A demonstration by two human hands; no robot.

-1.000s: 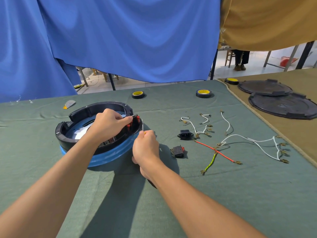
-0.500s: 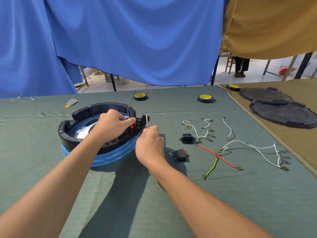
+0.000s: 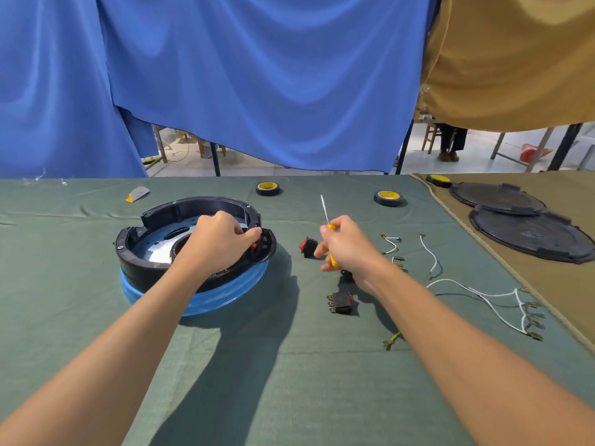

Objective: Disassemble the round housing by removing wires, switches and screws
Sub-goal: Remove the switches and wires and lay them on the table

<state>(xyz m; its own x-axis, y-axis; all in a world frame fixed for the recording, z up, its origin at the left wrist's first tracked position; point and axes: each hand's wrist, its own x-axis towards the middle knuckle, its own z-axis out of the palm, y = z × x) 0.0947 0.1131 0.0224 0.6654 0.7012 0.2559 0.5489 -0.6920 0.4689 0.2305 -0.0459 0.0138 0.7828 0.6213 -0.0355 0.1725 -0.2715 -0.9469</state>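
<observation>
The round black housing (image 3: 154, 214) sits on a blue base (image 3: 225, 294) at the table's left. My left hand (image 3: 219, 243) grips its right rim, fingers curled beside a red switch part (image 3: 255, 245) still in the wall. To the right, my right hand (image 3: 347, 249) holds a yellow-handled screwdriver (image 3: 324, 209) with its thin shaft pointing up. A black and red switch (image 3: 308, 247) is at that hand's fingertips; whether they touch it is unclear. Another black switch (image 3: 339, 302) lies on the cloth below my right wrist.
Loose white wires (image 3: 483, 294) and a green-yellow wire (image 3: 392, 341) lie at the right. Two tape rolls (image 3: 268, 188) (image 3: 388, 197) and a small scraper (image 3: 138, 193) sit near the far edge. Black round lids (image 3: 531, 233) rest on the brown cloth at the far right.
My right hand has moved right, away from the housing, lifting the screwdriver tip upward. A black and red switch now sits outside the housing by its fingers. My left hand stays on the rim.
</observation>
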